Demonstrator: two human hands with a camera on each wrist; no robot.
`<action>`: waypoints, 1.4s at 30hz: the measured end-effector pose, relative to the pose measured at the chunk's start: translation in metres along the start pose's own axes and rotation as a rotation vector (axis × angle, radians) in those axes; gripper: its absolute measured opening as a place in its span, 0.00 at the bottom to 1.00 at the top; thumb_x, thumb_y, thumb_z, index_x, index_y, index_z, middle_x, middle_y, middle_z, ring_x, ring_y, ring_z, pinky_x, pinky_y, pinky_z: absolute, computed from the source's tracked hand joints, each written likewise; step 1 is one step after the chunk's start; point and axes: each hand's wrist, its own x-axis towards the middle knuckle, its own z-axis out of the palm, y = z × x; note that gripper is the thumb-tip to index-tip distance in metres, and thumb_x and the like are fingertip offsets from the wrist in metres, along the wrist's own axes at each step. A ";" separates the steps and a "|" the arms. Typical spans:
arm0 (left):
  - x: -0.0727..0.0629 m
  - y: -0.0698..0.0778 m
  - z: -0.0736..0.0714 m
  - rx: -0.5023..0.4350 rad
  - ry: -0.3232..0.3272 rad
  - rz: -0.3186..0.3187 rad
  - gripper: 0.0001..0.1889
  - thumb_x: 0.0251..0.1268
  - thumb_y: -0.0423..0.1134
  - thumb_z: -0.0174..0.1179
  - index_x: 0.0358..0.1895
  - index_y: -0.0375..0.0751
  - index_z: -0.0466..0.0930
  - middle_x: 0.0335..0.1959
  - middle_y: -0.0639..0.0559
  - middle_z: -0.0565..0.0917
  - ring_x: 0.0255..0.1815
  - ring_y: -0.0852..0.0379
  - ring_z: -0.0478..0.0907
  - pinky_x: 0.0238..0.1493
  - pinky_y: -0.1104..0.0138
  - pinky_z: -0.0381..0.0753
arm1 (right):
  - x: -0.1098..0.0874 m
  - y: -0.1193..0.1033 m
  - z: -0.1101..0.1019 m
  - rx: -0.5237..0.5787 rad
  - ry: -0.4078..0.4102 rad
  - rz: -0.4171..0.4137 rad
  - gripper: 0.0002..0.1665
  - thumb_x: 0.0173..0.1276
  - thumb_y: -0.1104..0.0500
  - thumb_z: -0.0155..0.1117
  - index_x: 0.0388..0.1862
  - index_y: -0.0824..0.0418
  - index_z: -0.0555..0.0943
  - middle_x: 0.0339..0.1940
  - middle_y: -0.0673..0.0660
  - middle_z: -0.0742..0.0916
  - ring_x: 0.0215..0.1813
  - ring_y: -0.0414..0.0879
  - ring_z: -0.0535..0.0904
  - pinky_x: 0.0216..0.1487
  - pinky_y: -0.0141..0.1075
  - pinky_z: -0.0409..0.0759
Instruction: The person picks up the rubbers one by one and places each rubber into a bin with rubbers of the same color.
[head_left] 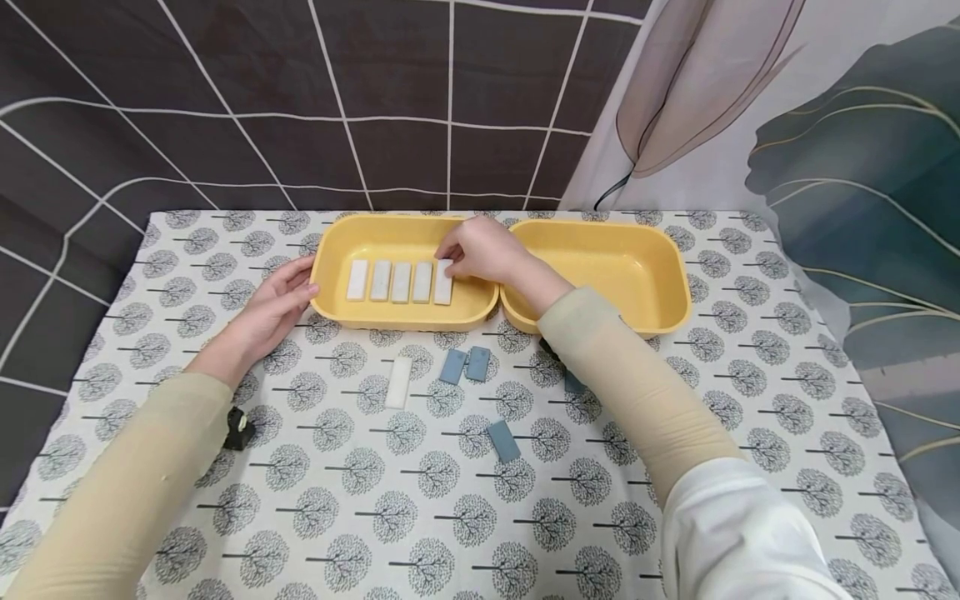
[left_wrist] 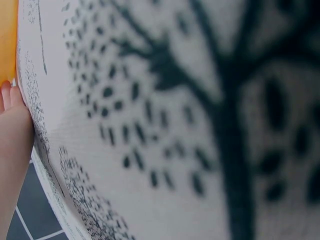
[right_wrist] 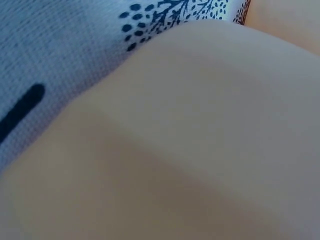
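Note:
In the head view, several white and pale grey rectangular blocks (head_left: 401, 282) lie in a row inside the left yellow tray (head_left: 405, 317). My right hand (head_left: 491, 250) reaches into that tray and pinches the white block (head_left: 442, 289) at the row's right end. At the tray's left end, my left hand (head_left: 273, 312) touches the outer wall with its fingers extended. The left wrist view shows part of this left hand (left_wrist: 14, 125) by the yellow tray (left_wrist: 8, 40). Only blurred skin or sleeve and cloth fill most of the right wrist view.
A second yellow tray (head_left: 671, 312) stands against the first on the right. On the tree-print cloth (head_left: 337, 508) lie a white block (head_left: 399, 383) and several blue blocks (head_left: 503, 442), one partly behind my right forearm. A tiled wall (head_left: 390, 158) rises behind.

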 end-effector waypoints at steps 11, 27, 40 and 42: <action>0.001 -0.001 -0.002 -0.004 0.004 0.007 0.36 0.79 0.28 0.56 0.83 0.34 0.51 0.86 0.36 0.45 0.66 0.71 0.74 0.70 0.84 0.75 | 0.001 0.000 -0.001 -0.016 0.007 -0.017 0.18 0.69 0.59 0.76 0.57 0.61 0.90 0.54 0.56 0.93 0.55 0.46 0.89 0.63 0.36 0.87; -0.001 0.000 0.000 -0.012 0.005 0.008 0.38 0.79 0.28 0.57 0.84 0.32 0.48 0.86 0.37 0.51 0.66 0.72 0.75 0.69 0.84 0.75 | 0.000 0.000 0.000 -0.012 0.014 -0.026 0.16 0.71 0.61 0.74 0.56 0.61 0.90 0.53 0.56 0.94 0.54 0.46 0.89 0.62 0.36 0.87; -0.001 0.001 -0.001 0.022 0.009 -0.019 0.40 0.79 0.30 0.58 0.85 0.33 0.45 0.88 0.36 0.43 0.67 0.73 0.73 0.80 0.78 0.67 | -0.004 -0.001 -0.002 0.054 0.007 -0.045 0.16 0.71 0.61 0.74 0.56 0.62 0.90 0.53 0.57 0.94 0.55 0.47 0.89 0.62 0.35 0.88; -0.001 0.001 -0.001 0.032 0.008 -0.028 0.41 0.79 0.31 0.58 0.86 0.33 0.44 0.89 0.36 0.43 0.70 0.71 0.71 0.83 0.75 0.64 | -0.005 -0.002 -0.002 0.070 0.007 -0.055 0.16 0.70 0.62 0.74 0.56 0.62 0.90 0.53 0.58 0.94 0.55 0.48 0.90 0.62 0.35 0.88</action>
